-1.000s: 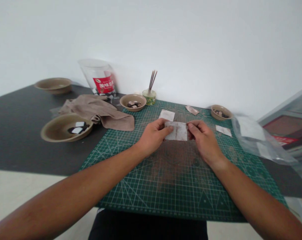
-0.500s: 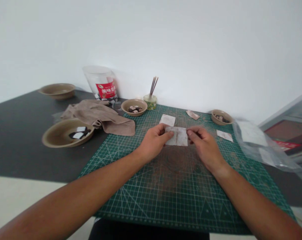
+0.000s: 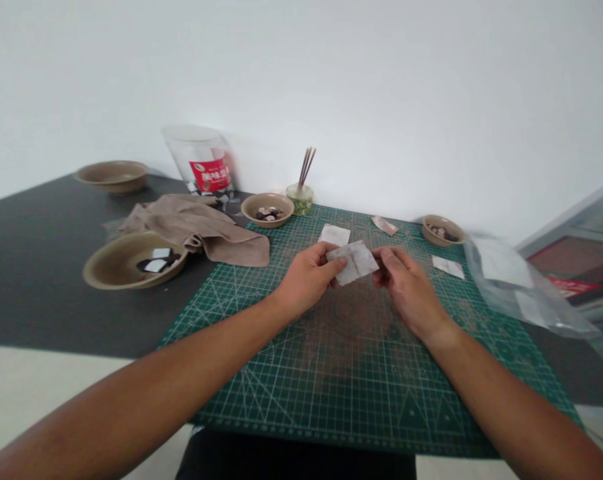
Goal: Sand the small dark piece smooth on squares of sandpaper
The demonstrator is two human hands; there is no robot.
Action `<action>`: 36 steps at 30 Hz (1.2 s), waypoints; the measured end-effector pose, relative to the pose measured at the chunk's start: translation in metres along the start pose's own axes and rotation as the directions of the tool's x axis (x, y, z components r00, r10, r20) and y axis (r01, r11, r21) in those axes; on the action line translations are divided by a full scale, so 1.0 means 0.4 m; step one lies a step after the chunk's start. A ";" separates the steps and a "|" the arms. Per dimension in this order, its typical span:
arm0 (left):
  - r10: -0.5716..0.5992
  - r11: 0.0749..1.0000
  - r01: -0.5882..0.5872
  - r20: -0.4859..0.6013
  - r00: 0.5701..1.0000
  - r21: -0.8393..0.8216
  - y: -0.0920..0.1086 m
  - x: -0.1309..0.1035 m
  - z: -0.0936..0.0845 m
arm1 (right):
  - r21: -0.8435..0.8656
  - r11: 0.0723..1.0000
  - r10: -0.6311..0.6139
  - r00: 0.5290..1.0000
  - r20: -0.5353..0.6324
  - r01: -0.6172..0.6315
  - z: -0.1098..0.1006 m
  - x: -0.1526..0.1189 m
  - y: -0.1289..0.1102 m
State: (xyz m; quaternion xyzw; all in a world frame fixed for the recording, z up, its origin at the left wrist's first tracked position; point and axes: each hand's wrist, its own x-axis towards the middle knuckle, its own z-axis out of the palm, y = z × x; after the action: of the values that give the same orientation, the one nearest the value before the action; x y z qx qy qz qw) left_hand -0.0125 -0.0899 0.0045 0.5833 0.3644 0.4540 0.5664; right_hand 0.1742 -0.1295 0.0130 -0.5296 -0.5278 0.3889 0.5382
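My left hand (image 3: pixel 314 277) pinches a small pale-grey paper square (image 3: pixel 354 261), its thumb lying across the face. The square is creased and stained brown, and it tilts with its right side in front of my right fingertips. At that edge my right hand (image 3: pixel 404 280) has its thumb and fingers closed together; whatever lies between them is hidden. Both hands hover over the middle of a green cutting mat (image 3: pixel 301 380), which has brown smudges below them. Just beyond my left hand, another pale square (image 3: pixel 335 235) lies on the mat.
At left are a bowl with black and white pieces (image 3: pixel 98 270), a brown cloth (image 3: pixel 231 241), a bowl (image 3: pixel 114 177) and a clear tub (image 3: pixel 208 173). Farther back stand a small bowl (image 3: pixel 251 212) and a stick jar (image 3: pixel 301 200). At right are another bowl (image 3: pixel 444 240) and a plastic bag (image 3: pixel 546 307).
The paper square has turned from nearly level to tilted, its top right corner raised. My right thumb has shifted off the square's edge onto the fingers beside it.
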 end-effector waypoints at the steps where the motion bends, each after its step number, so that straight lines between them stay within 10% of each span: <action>1: -0.001 1.000 0.001 0.003 1.000 0.000 0.000 0.000 0.001 | -0.005 1.000 0.000 1.000 0.002 0.000 0.001 0.000 0.000; 23: 0.018 0.973 0.029 0.202 0.979 -0.227 -0.005 -0.007 0.006 | -0.131 0.991 -0.013 0.993 0.121 0.029 0.005 -0.011 -0.016; 36: 0.013 0.997 -0.010 0.040 0.999 -0.074 0.010 -0.001 0.008 | -0.166 0.985 -0.028 0.992 0.120 0.048 0.000 -0.014 -0.022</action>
State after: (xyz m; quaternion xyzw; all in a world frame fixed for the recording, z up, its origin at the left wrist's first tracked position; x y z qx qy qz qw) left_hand -0.0101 -0.0916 0.0088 0.5733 0.3325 0.4583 0.5922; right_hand 0.1721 -0.1360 0.0206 -0.5394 -0.5995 0.3629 0.4668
